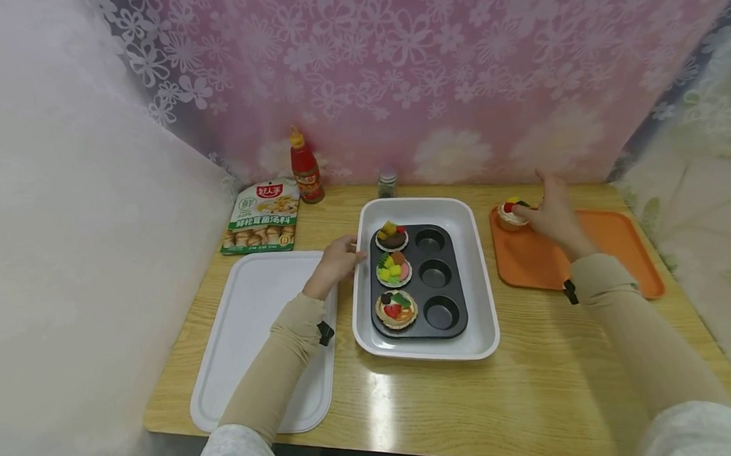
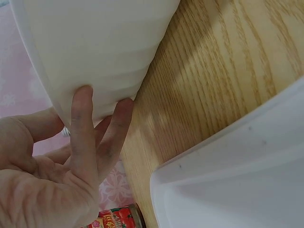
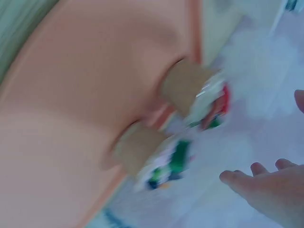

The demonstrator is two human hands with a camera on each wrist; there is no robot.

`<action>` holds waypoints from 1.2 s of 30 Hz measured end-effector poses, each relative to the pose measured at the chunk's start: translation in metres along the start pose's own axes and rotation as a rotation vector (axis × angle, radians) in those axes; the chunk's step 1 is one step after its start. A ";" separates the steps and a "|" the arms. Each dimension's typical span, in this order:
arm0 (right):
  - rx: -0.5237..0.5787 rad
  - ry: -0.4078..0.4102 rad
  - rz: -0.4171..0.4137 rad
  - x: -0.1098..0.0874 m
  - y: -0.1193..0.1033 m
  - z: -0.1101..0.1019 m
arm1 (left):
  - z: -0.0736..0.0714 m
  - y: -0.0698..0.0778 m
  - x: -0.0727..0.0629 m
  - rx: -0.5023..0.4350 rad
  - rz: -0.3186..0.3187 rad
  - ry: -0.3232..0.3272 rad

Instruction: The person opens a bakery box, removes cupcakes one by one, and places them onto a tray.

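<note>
My left hand (image 1: 338, 262) is at the left side of a white basin (image 1: 482, 298), its loosely extended fingers (image 2: 82, 111) touching the basin's outer wall (image 2: 104, 47). Inside the basin sits a dark muffin tin (image 1: 418, 290). Three toy tarts fill its left column: a brown one (image 1: 393, 240), one with broccoli (image 1: 393, 270) and one with strawberry (image 1: 396, 315). Over the orange tray (image 1: 611, 238), my right hand (image 1: 557, 216) has its thumb near a fruit-topped toy cupcake (image 1: 510, 216). The right wrist view shows two cupcakes, one (image 3: 185, 90) beside another (image 3: 147, 154), and the open fingers apart from both.
A white tray (image 1: 265, 314) lies left of the basin. Behind it are a soup packet (image 1: 261, 219) and a red sauce bottle (image 1: 306, 169). A small jar (image 1: 387, 184) stands behind the basin, close to the flowered cloth (image 1: 396, 84).
</note>
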State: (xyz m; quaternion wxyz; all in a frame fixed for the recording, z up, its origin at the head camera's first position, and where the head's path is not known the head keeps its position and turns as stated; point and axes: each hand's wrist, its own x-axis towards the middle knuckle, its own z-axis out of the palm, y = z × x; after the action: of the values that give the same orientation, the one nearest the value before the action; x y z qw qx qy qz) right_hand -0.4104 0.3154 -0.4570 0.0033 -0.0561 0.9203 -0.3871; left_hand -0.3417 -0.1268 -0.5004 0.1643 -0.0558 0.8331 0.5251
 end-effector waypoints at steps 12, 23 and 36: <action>-0.011 -0.088 -0.214 -0.019 -0.060 0.047 | 0.001 -0.004 0.001 0.017 -0.011 0.003; -0.050 -0.265 -0.332 -0.041 -0.105 0.074 | -0.001 -0.004 0.002 0.001 -0.015 -0.006; -0.117 -0.421 -0.428 -0.063 -0.131 0.094 | 0.000 -0.002 0.000 -0.016 0.003 -0.008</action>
State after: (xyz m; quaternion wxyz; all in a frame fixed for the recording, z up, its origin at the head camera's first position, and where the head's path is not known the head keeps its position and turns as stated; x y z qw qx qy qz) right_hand -0.3296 0.1646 -0.4316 0.1092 -0.3277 0.8875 -0.3051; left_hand -0.3410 -0.1279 -0.5021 0.1665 -0.0538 0.8283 0.5323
